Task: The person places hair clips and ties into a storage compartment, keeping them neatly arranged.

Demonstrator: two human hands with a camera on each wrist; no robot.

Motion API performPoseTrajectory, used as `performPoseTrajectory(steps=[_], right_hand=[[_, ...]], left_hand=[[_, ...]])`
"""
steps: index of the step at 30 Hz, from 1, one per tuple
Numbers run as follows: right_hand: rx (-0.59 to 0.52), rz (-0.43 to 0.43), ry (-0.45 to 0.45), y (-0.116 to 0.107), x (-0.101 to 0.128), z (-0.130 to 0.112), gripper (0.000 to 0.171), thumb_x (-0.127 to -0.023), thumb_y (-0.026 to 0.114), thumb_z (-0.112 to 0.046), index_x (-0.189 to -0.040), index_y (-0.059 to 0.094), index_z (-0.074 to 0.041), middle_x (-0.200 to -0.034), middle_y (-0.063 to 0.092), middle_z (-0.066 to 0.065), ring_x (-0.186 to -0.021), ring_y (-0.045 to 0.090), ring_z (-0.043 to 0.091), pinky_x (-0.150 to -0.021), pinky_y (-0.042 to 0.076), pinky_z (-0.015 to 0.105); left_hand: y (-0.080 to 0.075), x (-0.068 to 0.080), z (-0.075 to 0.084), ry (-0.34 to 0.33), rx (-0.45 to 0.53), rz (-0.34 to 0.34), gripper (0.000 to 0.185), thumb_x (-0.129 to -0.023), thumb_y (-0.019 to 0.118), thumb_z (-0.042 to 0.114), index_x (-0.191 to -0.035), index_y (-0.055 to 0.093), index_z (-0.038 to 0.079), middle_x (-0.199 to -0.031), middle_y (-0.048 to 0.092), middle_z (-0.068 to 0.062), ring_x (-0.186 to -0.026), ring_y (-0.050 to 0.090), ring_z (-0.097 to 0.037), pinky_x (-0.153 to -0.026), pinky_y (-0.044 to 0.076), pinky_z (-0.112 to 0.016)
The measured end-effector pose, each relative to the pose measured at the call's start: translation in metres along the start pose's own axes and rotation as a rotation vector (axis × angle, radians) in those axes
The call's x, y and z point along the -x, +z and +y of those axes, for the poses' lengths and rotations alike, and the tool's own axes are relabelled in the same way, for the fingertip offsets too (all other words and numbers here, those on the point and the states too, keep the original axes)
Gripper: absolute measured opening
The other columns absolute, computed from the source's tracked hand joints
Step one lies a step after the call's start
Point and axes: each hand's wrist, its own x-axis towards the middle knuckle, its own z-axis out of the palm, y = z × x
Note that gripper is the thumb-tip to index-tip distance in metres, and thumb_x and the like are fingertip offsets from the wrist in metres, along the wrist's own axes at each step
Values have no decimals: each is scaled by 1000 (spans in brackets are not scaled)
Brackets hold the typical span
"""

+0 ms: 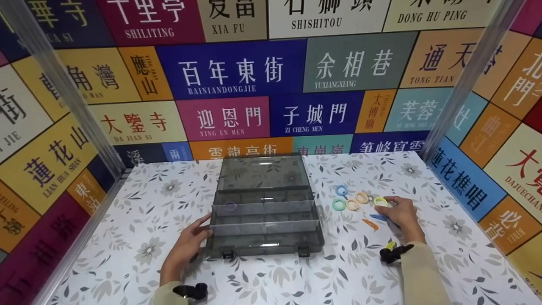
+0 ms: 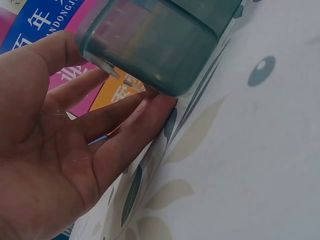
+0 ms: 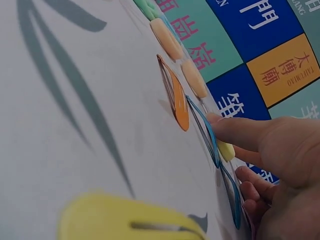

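A smoky grey see-through compartment box (image 1: 264,243) lies with its lid (image 1: 262,171) raised at the back. My left hand (image 1: 190,243) touches the box's left side; in the left wrist view the thumb and fingers (image 2: 132,135) lie spread along its end. My right hand (image 1: 400,214) pinches a yellow ring-shaped hair tie (image 1: 380,202) between thumb and index finger. Under and beside that hand are blue snap hair clips (image 3: 205,130) and an orange hair clip (image 1: 370,224). A yellow hair clip (image 3: 125,220) lies near the right wrist.
Left of the right hand lie a blue hair tie (image 1: 341,190), a green hair tie (image 1: 338,205) and two orange ones (image 1: 361,197). A purplish ring (image 1: 230,206) shows in the box's left compartment. Patterned wall panels (image 1: 228,70) stand behind the floral-covered table (image 1: 127,228).
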Motion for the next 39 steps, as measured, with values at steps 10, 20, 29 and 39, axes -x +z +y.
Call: performPoseTrajectory(steps=[10,20,29,39], right_hand=[[38,39,24,1,-2,-3,60,-91,73,-31,-138,56,3,-148,46,30,-137,41,48,-114,33,60],[58,67,94,4,-4,-6,57,-89,73,-33,-134,60,0,-145,49,27,-129,46,45,-109,37,59],[61,78,108,4,-3,-8,54,-90,68,-34,-134,61,-3,-147,48,27,-131,43,48,-107,38,60],[44,96,114,1,-2,-19,58,-92,67,-40,-137,58,-4,-151,42,30,-133,43,49,-106,36,62]], left_hand=[[0,1,1,2,2,-7,54,-100,56,17,-152,45,25,-144,56,-22,-130,55,-37,-83,54,-40],[-1,-1,-1,16,-30,2,54,-99,57,18,-152,46,25,-143,58,-21,-127,58,-35,-82,51,-37],[-2,0,-1,-5,-18,-13,55,-99,57,19,-152,45,27,-144,56,-21,-131,55,-38,-93,54,-50],[-1,0,-1,-2,1,-7,55,-98,58,19,-151,47,27,-144,56,-21,-131,55,-38,-94,54,-51]])
